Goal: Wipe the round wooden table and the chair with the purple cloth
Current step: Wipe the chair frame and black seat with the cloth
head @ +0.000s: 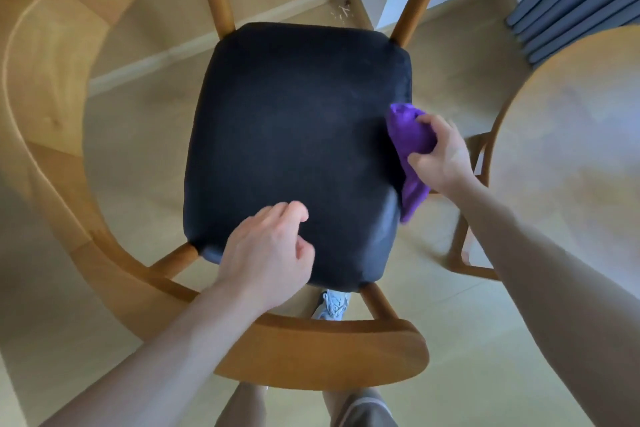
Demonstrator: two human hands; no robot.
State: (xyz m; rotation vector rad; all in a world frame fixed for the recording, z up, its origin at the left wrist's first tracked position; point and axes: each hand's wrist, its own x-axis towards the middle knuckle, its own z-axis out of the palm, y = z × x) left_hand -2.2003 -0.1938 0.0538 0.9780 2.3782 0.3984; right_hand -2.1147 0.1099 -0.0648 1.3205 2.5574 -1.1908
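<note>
Purple cloth (408,149): I am seeing it bunched, running lengthwise along the chair (69,87) seat's right edge, right hand (441,158) pinching it. Left hand (268,253) loosely curled over the seat. Round desk (571,156) cropped at right.

A home dining corner: wooden chair (52,87), round table (571,156), grey curtain (568,0), pale floor (145,42).

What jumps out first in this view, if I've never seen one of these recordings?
The big black seat cushion of a wooden chair fills the middle. At its right edge, the right hand grips a bright purple cloth. The left hand hovers, loosely curled, over the cushion's near corner.
</note>
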